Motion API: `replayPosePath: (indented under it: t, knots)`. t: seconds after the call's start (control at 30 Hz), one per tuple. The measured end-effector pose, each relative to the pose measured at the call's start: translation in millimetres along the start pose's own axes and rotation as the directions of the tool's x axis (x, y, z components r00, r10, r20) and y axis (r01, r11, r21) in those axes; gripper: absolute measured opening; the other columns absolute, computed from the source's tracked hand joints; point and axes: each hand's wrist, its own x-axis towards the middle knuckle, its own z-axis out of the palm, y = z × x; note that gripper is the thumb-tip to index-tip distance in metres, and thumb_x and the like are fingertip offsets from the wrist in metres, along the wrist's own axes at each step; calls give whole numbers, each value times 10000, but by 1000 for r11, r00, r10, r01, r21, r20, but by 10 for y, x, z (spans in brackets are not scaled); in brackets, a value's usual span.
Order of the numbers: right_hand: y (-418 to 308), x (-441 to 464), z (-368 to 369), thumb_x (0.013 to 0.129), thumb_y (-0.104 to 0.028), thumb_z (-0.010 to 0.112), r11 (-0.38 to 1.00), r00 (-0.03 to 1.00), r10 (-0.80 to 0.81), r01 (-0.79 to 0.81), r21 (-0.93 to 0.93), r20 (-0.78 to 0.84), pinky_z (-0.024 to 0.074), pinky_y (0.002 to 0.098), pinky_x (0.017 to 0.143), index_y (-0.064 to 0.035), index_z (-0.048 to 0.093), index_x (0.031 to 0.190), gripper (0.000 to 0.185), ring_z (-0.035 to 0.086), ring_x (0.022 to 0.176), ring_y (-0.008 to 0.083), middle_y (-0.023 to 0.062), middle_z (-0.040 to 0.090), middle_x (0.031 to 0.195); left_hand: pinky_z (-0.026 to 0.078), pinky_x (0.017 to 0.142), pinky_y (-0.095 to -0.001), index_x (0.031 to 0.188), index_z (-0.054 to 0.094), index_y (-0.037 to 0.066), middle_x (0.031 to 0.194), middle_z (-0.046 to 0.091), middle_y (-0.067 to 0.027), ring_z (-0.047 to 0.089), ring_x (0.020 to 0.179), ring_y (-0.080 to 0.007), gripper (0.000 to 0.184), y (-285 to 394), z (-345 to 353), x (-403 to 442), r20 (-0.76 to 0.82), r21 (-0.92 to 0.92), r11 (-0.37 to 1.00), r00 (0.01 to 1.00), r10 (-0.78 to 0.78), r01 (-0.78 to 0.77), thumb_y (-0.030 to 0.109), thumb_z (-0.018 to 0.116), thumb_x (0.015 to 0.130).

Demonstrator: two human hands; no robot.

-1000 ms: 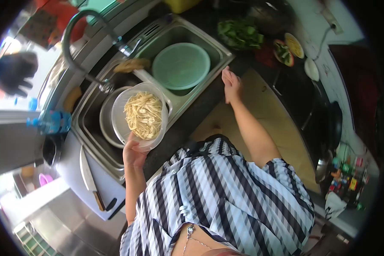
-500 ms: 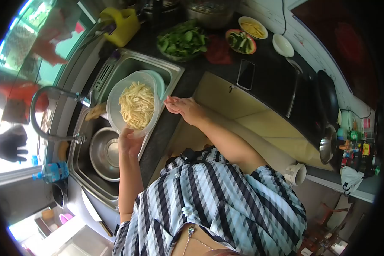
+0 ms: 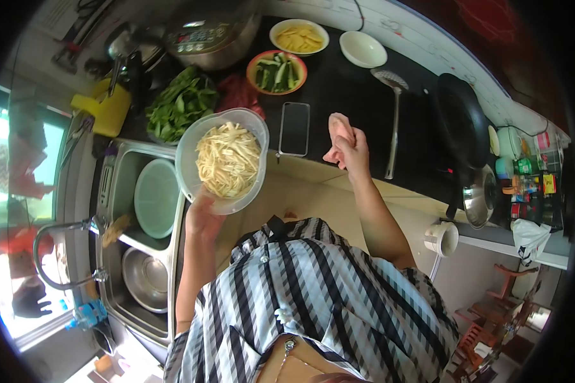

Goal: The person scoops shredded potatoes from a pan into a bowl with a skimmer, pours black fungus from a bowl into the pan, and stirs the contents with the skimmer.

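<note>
My left hand [image 3: 204,216] grips the near rim of a translucent plastic bowl [image 3: 188,167], which holds pale, thin strips [image 3: 229,159] of food. The bowl is up off the counter, near the sink's right edge. To the right, my right hand [image 3: 349,148] is over the counter's front edge with its fingers partly spread, and nothing shows in it. A phone [image 3: 294,129] lies flat between the bowl and that hand. Behind the bowl are leafy greens [image 3: 184,104] and a dark red cloth or bag [image 3: 238,94].
Cut green vegetables fill an orange-rimmed bowl [image 3: 276,73]; yellow slices fill a white bowl [image 3: 299,38]. An empty white bowl [image 3: 363,49], a skimmer [image 3: 394,121], a black pan [image 3: 460,121] and a metal lid [image 3: 478,198] stand rightward. The double sink [image 3: 177,255] holds two basins.
The view has turned toward the right-hand counter. My left hand has carried the bowl of strips away from over the sink, and my right hand has moved above the counter.
</note>
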Motion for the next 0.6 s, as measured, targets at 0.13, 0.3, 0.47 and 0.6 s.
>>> replayPosePath:
  t: [0.13,0.3,0.47,0.6]
  knots:
    - [79,109,-339,791,-133,593,998,990,-30,38,58,-139,378,223,388,2,469,1135,390,509,521,100,85,577,863,377,1008,-437,1337,313,-28,1329,411,-190,441,1203,-312,605,-158,391,440,41,43,991,991,-127,125,40,400,742]
    - [442,464,-62,901,-56,448,661,764,-631,620,-422,136,417,349,911,-56,426,1269,368,478,1149,279,152,484,1237,426,966,-400,1340,319,-12,1331,417,-182,471,1179,-296,608,-65,677,734,62,134,972,977,-203,193,66,409,744]
    - [635,1001,468,837,-191,496,406,822,-459,530,-744,336,309,384,1005,-148,400,1320,494,371,1235,270,53,428,1324,406,984,-414,1345,316,-5,1338,412,-176,453,1194,-307,619,51,857,1061,32,211,939,958,-285,272,58,414,737]
    - [510,1624,441,809,-301,537,412,855,-454,452,-791,252,323,412,995,-213,396,1322,539,365,1247,243,24,407,1342,391,991,-426,1346,322,13,1331,422,-161,451,1193,-309,621,-88,1087,1468,125,237,922,932,-341,306,51,443,738]
